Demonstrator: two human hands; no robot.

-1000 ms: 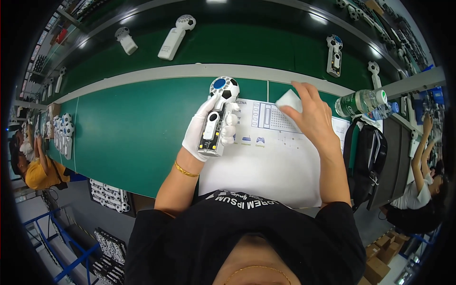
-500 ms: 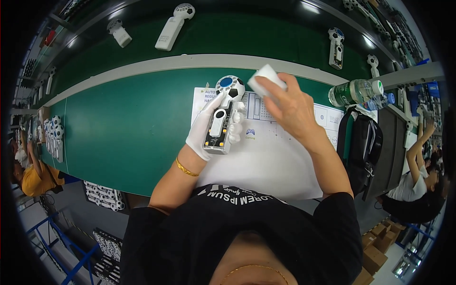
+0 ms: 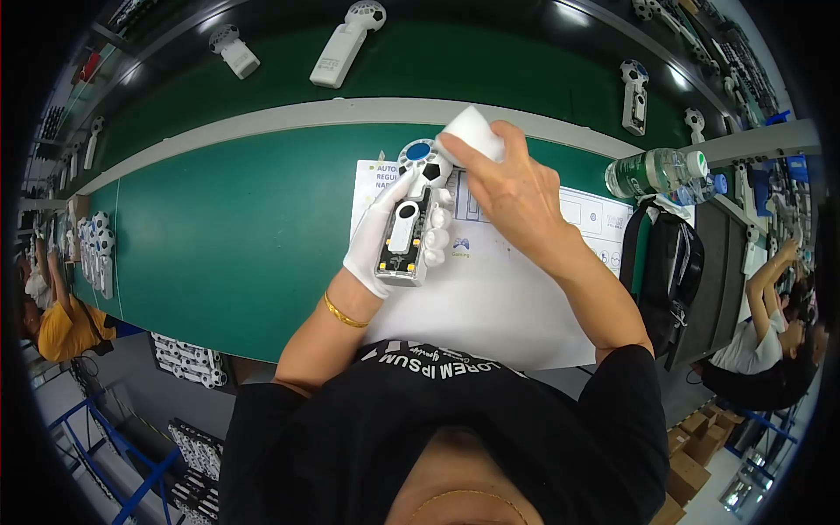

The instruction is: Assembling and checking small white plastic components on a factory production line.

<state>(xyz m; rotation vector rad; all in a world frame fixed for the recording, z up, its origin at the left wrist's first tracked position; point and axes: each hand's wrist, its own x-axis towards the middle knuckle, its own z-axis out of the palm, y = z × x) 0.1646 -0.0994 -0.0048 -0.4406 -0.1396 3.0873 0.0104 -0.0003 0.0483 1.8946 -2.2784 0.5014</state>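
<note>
My left hand (image 3: 372, 236), in a white glove, is wrapped round a handheld device (image 3: 403, 229). This device has a soccer-ball-patterned head with a blue disc, a white oblong piece on its dark front, and small yellow parts near its lower end. My right hand (image 3: 521, 197) is bare and pinches a white block (image 3: 473, 129) that looks like a sponge. The block is at the right side of the ball head, seemingly touching it. Both hands are above a white printed sheet (image 3: 490, 306) on the green table (image 3: 219, 236).
Beyond the pale ledge (image 3: 289, 114), similar devices (image 3: 339, 54) lie on a dark green surface. Plastic bottles (image 3: 652, 172) and a black bag (image 3: 669, 262) sit at the right. Several devices (image 3: 103, 254) stand at the table's left end. People work at both sides.
My right hand has moved left with the white block, up to the ball head. The left hand and its device are nearly still. Devices beyond the ledge have shifted right.
</note>
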